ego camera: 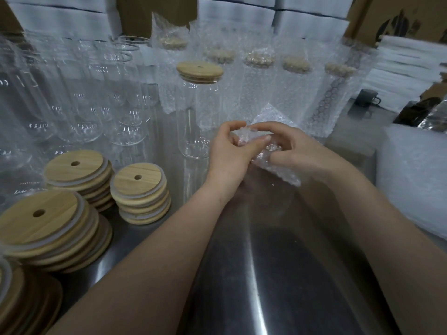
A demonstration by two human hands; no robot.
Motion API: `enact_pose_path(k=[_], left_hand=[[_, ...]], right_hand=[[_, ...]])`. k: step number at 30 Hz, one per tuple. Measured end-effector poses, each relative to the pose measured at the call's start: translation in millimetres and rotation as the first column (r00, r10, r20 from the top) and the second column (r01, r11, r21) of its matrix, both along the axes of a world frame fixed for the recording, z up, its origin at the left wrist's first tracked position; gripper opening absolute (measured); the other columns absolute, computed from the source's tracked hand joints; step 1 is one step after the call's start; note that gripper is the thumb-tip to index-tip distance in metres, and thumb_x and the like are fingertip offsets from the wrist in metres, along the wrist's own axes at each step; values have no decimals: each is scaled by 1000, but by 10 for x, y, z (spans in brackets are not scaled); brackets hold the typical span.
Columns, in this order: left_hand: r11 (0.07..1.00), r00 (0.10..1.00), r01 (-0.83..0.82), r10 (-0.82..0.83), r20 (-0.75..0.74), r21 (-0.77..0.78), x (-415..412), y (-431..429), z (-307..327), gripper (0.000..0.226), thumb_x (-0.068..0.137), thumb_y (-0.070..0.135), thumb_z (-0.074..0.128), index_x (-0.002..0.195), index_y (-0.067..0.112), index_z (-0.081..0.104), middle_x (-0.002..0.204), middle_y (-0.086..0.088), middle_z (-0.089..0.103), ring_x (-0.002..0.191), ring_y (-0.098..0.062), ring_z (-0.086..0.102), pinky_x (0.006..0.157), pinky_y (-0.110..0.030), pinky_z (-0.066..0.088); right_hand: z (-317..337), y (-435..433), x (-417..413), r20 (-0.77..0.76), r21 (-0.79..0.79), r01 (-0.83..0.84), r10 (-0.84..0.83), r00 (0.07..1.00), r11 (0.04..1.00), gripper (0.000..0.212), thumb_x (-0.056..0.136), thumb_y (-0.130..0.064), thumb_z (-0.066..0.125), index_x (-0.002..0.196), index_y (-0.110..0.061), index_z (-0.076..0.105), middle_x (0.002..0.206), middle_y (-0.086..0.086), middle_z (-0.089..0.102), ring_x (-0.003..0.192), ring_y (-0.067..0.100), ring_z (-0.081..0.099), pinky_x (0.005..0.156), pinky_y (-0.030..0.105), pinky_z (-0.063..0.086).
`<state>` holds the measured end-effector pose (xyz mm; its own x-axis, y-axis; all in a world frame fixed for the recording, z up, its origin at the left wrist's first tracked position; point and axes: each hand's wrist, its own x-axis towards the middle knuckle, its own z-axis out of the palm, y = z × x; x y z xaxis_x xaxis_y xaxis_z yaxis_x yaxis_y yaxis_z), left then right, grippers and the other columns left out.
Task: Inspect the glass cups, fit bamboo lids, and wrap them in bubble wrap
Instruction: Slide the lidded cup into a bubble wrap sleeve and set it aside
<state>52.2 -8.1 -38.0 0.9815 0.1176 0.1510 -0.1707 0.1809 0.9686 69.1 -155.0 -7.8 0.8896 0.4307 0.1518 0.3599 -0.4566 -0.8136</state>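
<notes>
Holds a crumpled piece of bubble wrap [284, 174] just right of the frame's centre, between both hands. Pinches its upper part with the left hand [229, 153], thumb and forefinger curled onto the plastic. Grips the same piece from the other side with the right hand [298, 151], fingers curled over it, fingertips close to those of the left. Cannot tell whether anything sits inside the wrap.

Just behind the left hand: a tall glass cup [196, 117], upright on the steel table [266, 262], capped with a bamboo lid [199, 71] pierced by a small hole.

Behind the hands, across the upper middle and upper right: a row of wrapped cups [256, 88], upright, lids showing dimly through the bubbles.

In the upper left: a crowd of bare glass cups [79, 100], upright, close together, no lids on them.

In the lower left: stacks of loose lids [140, 189], each with a hole in the top and a pale ring beneath, one stack near the left forearm, larger ones toward the corner.

At the right edge: a thick pile of bubble wrap sheets [411, 180] beside the right forearm. Above it, toward the upper right: a dark mug [367, 99].

Along the top: white boxes [60, 18] and brown cartons [150, 10].
</notes>
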Motion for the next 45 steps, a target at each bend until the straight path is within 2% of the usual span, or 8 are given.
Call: enact_pose_path(k=[6, 13, 19, 23, 26, 36, 41, 45], left_hand=[[996, 998, 62, -63, 17, 70, 15, 29, -3, 63, 78, 4, 79, 130, 23, 48, 101, -5, 61, 85, -17, 62, 74, -27, 50], [983, 995, -65, 52, 80, 174, 63, 22, -58, 53, 78, -9, 58, 115, 27, 46, 97, -6, 68, 61, 0, 52, 60, -14, 43], [932, 975, -199, 156, 161, 304, 88, 3, -106, 26, 87, 11, 60, 107, 24, 49, 78, 10, 55, 74, -18, 55, 77, -47, 53], [930, 983, -154, 110, 148, 334, 28, -16, -60, 45, 81, 31, 72, 119, 29, 49, 90, 11, 56, 83, -15, 61, 75, -49, 56], [924, 985, -115, 60, 160, 364, 19, -30, -66, 56, 78, 13, 72, 126, 29, 47, 95, 11, 54, 83, -12, 61, 72, -40, 56], [904, 971, -234, 201, 126, 359, 94, 29, -135, 57, 70, -9, 43, 106, 30, 65, 87, 17, 56, 88, -26, 66, 69, -50, 59], [889, 962, -269, 226, 157, 370, 124, 36, -169, 47, 70, -5, 40, 93, 23, 70, 84, 15, 61, 87, -27, 69, 69, -47, 60], [894, 965, -259, 228, 127, 365, 166, 33, -187, 32, 72, 1, 48, 82, 26, 66, 87, 3, 67, 77, -34, 70, 71, -49, 59]], right_hand=[[-15, -11, 9, 82, 74, 112, -118, 990, 991, 58, 81, 17, 49, 123, -22, 58, 115, 5, 64, 90, 11, 57, 76, 16, 45], [-48, 7, 49, 205, 118, 219, -240, 949, 969, 45, 78, 15, 53, 108, -17, 64, 101, 10, 66, 100, 36, 62, 91, 43, 52], [-58, 26, 59, 315, 90, 277, -291, 903, 957, 41, 80, 8, 53, 104, -23, 65, 85, 5, 74, 80, 40, 61, 81, 44, 55], [-44, 56, 59, 333, 96, 300, -314, 889, 949, 39, 85, 7, 52, 96, -28, 66, 87, 4, 74, 68, 18, 67, 65, 22, 52], [-39, 89, 44, 347, 81, 322, -329, 878, 943, 38, 86, 8, 48, 96, -23, 68, 91, 0, 71, 70, 1, 67, 61, 11, 47], [23, 92, 15, 369, 230, 535, -582, 725, 813, 44, 82, -2, 39, 85, -31, 72, 83, -23, 66, 81, 7, 66, 77, 44, 58], [95, 171, -48, 327, 339, 548, -642, 693, 765, 49, 80, 6, 38, 92, -28, 71, 93, -6, 70, 91, 5, 65, 88, 37, 56], [238, 363, -212, 527, 411, 403, -574, 627, 818, 56, 76, 11, 37, 121, -8, 64, 116, 1, 63, 112, 19, 60, 100, 27, 48]])
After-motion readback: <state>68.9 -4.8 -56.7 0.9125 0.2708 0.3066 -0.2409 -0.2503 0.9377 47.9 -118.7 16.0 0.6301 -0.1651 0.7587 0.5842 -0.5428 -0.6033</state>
